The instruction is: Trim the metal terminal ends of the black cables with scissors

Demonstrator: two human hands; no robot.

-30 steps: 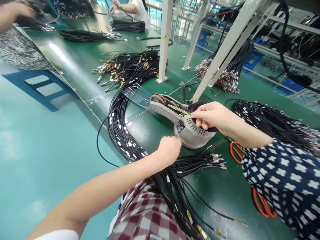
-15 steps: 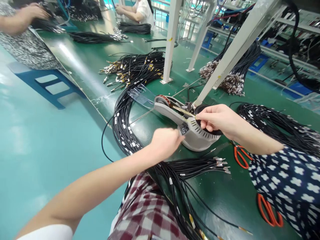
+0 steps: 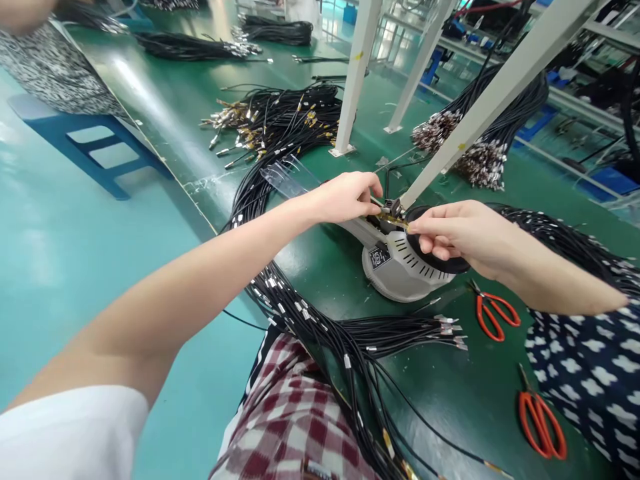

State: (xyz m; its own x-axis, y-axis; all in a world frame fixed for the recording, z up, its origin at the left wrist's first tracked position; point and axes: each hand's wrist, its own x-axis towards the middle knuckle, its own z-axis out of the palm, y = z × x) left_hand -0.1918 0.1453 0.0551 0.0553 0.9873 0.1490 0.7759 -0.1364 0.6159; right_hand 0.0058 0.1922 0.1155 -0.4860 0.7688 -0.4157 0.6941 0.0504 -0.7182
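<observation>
My left hand reaches over the arm of a grey tape dispenser, its fingertips closed at the left end of a strip of amber tape. A few centimetres to the right, my right hand pinches the other end of that strip between thumb and forefinger, its other fingers curled below. The strip runs short and nearly straight between the two hands. Behind my right hand is the dispenser's black round part. My left hand hides the roll end of the dispenser.
Black cables with white tags curve across the bench edge and over my lap. Two red-handled snips lie at the right. More cable bundles lie behind, near white posts. A co-worker's patterned clothing and a blue stool are at the left.
My left hand has moved up and away from me, from beside the dispenser's body to the tape. My right hand keeps its pinch. The whole view has shifted slightly.
</observation>
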